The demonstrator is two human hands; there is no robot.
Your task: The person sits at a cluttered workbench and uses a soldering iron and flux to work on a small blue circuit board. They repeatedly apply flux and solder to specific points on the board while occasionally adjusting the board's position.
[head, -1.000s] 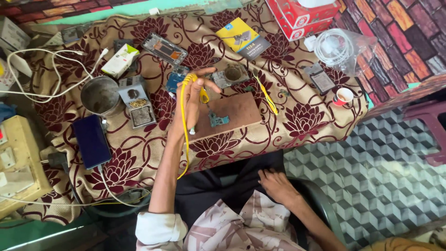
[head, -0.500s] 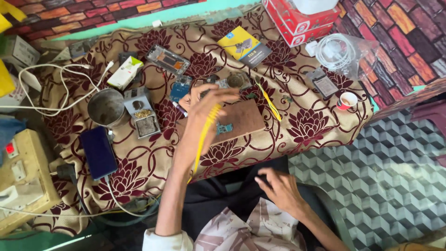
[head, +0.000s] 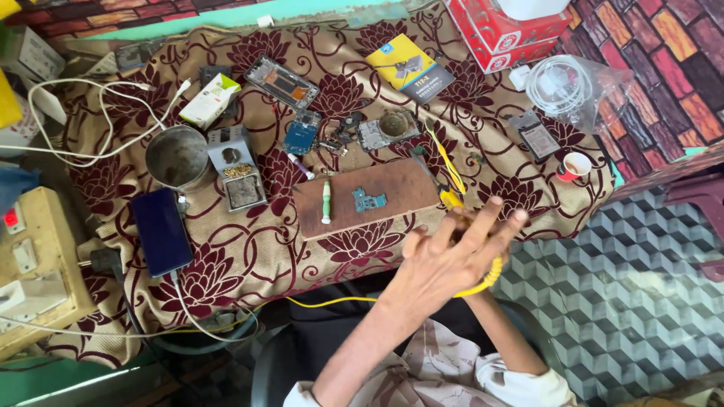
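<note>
Yellow insulated cable (head: 483, 280), looped behind the left hand (head: 445, 267), whose grip is spread open; right hand hidden, grip unknowable; brown wooden board (head: 377, 197) with small green circuit board (head: 369, 200) lies just beyond on the table

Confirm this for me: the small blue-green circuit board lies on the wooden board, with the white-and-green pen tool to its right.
Not quite. In the head view the small circuit board does lie on the wooden board, but the white-and-green pen tool lies to its left, not its right, near the board's left end.
</note>
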